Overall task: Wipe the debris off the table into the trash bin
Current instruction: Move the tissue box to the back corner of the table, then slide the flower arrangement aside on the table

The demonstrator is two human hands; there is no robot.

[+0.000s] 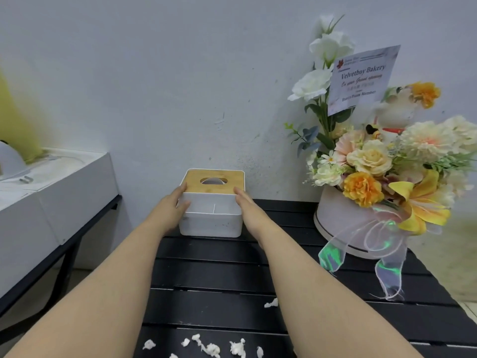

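Both bare arms stretched forward, left hand (172,205) and right hand (246,205) flat against opposite sides of a white tissue box (212,202) with bamboo lid, clasping it between palms, white paper debris (211,348) scattered along the black slatted table (322,319) near edge, beside forearms

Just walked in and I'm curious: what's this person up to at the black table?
A person has both hands on a white tissue box with a wooden lid, the left hand and right hand pressed against its sides at the back of the black slatted table. Small white scraps of debris lie scattered along the near edge, not yet wiped. A flower arrangement stands to the right. No trash bin is in view.
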